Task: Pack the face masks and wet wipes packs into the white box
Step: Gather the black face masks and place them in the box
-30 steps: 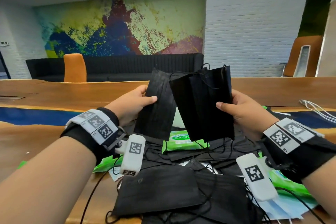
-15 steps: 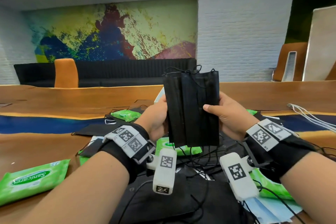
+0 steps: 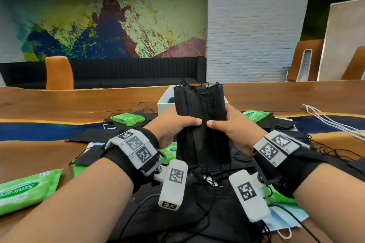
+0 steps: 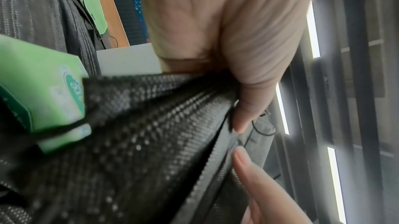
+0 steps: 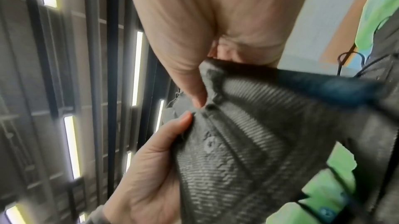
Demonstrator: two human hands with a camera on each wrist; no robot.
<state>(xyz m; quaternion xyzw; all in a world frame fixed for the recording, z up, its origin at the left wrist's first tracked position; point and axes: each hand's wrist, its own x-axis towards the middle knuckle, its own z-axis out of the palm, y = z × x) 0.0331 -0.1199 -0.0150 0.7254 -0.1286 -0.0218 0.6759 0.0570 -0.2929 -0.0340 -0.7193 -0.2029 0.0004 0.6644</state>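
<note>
I hold a stack of black face masks point(image 3: 201, 124) upright above the table, in front of the white box point(image 3: 165, 102). My left hand point(image 3: 173, 124) grips its left edge and my right hand point(image 3: 231, 126) its right edge, thumbs nearly meeting on the front. The wrist views show the masks point(image 4: 140, 142) point(image 5: 248, 142) pinched between thumb and fingers. More black masks point(image 3: 162, 209) lie piled below my wrists. Green wet wipes packs point(image 3: 25, 191) point(image 3: 127, 118) point(image 3: 255, 115) lie around the pile. The box's inside is mostly hidden by the masks.
A light blue mask point(image 3: 284, 221) lies at the right under the pile. White cables point(image 3: 331, 122) trail on the long wooden table point(image 3: 59, 100) at the right. An orange chair point(image 3: 58, 73) and black sofa stand beyond the table.
The two separate bunches of masks have been brought together into one stack. My hands have closed in on it, and it has sunk lower, toward the box.
</note>
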